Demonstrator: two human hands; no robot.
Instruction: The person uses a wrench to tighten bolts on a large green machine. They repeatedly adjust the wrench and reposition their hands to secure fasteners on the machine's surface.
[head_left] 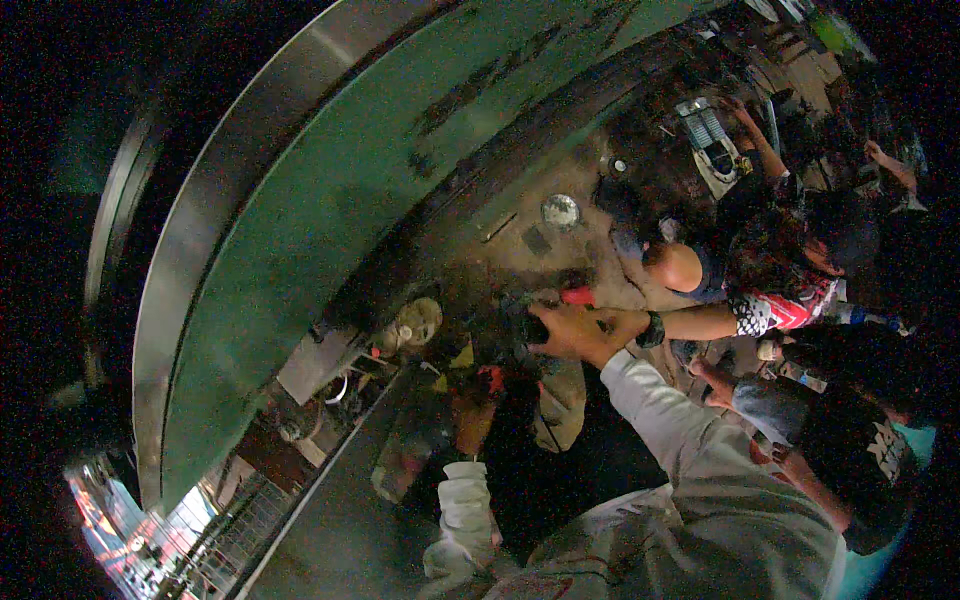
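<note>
Tool (540,318) with a dark body and a red handle end sits at the centre of the view, low over the dusty ground (500,255). Its dark part is bulky and rounded; the red part projects to the right, toward a co-worker's arm. Detail of the dark body is lost in shadow.

Right hand (572,330) is clenched around the dark body of the tool, fingers wrapped over its near side. The forearm in a light grey sleeve (665,420) runs down to the lower right edge.

Left hand (473,420) lies nearer and to the left, below the tool. It curls about something small with a red patch; whether it grips that item cannot be told. Its cuff is pale and bunched.

A co-worker's bare forearm with a dark wristband (651,330) reaches in from the right, just beside the red handle end. That person wears a red, white and black patterned shirt (775,305). Other people crouch further right.

Far of the tool, a round metal dish (560,210) rests on the ground. To the left, a pale round object (418,322) lies near the foot of a large curved green panel (330,200) with a bright metal rim.
</note>
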